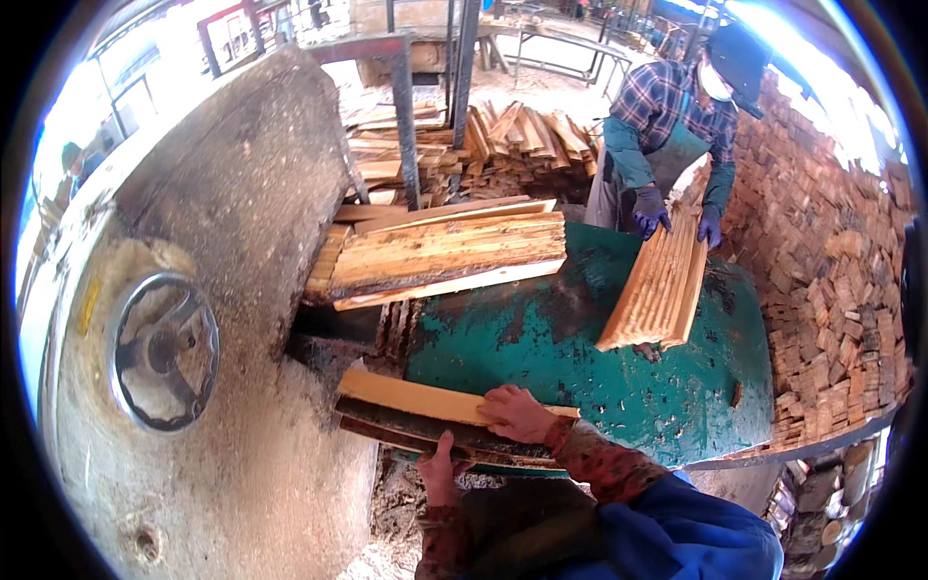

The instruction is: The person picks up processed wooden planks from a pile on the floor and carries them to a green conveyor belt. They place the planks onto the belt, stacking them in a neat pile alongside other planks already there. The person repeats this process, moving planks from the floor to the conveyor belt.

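Near the lower middle, a small stack of wooden boards (411, 394), pale on the far side and dark with bark on the near side, lies at the near edge of a green metal table (503, 338). My left hand (442, 471) grips the near side of this stack, thumb up against the bark and the other fingers partly hidden. Over the pale board's right part, my right hand (520, 415) is bent with its fingertips at the far edge. Beyond them, a larger bundle of boards (449, 253) rests on the table's left side.
A person (667, 126) across the table holds a sheaf of boards (652, 280) in gloved hands. A large dusty machine housing with a handwheel (164, 351) stands at left. Stacked wood pieces (822, 251) rise at right; loose boards (527, 135) lie heaped behind.
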Available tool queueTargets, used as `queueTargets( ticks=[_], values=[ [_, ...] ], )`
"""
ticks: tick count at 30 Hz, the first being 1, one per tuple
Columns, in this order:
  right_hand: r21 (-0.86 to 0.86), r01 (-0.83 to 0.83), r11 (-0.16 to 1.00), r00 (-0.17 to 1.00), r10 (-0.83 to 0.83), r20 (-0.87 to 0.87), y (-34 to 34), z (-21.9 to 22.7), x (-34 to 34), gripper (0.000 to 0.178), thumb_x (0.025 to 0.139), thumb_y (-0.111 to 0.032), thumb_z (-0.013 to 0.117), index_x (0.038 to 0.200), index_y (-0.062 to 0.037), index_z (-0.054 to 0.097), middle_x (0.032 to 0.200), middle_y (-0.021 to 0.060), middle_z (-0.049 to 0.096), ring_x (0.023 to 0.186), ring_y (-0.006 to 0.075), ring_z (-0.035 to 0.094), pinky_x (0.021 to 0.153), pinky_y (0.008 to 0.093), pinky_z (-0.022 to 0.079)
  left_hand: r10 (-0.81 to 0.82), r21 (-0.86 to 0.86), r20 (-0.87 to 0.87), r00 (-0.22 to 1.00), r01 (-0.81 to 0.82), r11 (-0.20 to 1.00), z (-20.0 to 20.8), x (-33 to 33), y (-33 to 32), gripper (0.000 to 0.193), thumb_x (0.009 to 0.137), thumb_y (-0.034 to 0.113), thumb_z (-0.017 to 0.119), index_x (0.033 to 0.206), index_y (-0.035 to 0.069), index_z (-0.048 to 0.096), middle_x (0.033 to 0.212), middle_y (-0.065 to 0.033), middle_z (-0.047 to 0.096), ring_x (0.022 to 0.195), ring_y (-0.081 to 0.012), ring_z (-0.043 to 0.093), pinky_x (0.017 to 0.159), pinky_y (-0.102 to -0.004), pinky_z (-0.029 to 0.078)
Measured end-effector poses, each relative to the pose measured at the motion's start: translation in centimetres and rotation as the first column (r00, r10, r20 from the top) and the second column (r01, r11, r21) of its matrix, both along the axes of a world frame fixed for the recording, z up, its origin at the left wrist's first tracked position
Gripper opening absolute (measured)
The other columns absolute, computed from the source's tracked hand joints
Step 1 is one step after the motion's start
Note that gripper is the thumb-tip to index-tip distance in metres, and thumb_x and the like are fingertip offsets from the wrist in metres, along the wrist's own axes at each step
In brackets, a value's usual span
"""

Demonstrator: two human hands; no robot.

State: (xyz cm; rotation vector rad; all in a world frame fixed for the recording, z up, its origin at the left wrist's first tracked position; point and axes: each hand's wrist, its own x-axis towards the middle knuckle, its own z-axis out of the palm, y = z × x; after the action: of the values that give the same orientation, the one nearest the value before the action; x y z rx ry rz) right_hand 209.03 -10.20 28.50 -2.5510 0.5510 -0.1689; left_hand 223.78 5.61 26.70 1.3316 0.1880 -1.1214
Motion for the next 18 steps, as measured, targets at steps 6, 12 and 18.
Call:
queueTargets(
  ticks=[6, 12, 18],
  values=[
    [0.018, -0.013, 1.0, 0.999, 0.014, -0.041, 0.1, 0.4, 0.0, 0.043, 0.081, -0.027, 0.065, 0.122, -0.0152, 0.059, 0.124, 0.0139, 0.05, 0.115, 0.0355, 0.047, 0.088, 0.0509, 0.043, 0.016, -0.026, 0.025, 1.0, -0.015, 1.0, 1.1, 0.0, -0.1, 0.045, 0.081, 0.025, 0.074, 0.113, -0.001, 0.056, 0.104, -0.0133, 0.063, 0.078, -0.0237, 0.067, 0.051, -0.0353, 0.062],
    [-0.012, -0.003, 1.0, 0.999, 0.003, -0.033, 0.7, -0.1, 0.0, 0.04, 0.08, -0.025, 0.063, 0.119, -0.0147, 0.061, 0.122, 0.013, 0.052, 0.113, 0.0346, 0.049, 0.087, 0.0492, 0.044, 0.04, -0.019, 0.019, 0.999, -0.039, 0.999, 0.8, 0.1, 0.0, 0.044, 0.081, 0.024, 0.075, 0.108, -0.004, 0.057, 0.093, -0.014, 0.065, 0.069, -0.0232, 0.067, 0.049, -0.0353, 0.062],
    [0.002, 0.06, 0.998, 0.998, -0.06, 0.025, 1.2, -0.5, -0.1, 0.039, 0.079, -0.022, 0.063, 0.117, -0.0146, 0.062, 0.12, 0.0124, 0.053, 0.113, 0.034, 0.048, 0.089, 0.0495, 0.042, 0.032, 0.008, 0.015, 0.999, -0.032, 0.999, 0.6, 0.2, -0.1, 0.042, 0.081, 0.023, 0.074, 0.105, -0.007, 0.057, 0.09, -0.0162, 0.066, 0.064, -0.0246, 0.067, 0.048, -0.0361, 0.061]
  ],
)
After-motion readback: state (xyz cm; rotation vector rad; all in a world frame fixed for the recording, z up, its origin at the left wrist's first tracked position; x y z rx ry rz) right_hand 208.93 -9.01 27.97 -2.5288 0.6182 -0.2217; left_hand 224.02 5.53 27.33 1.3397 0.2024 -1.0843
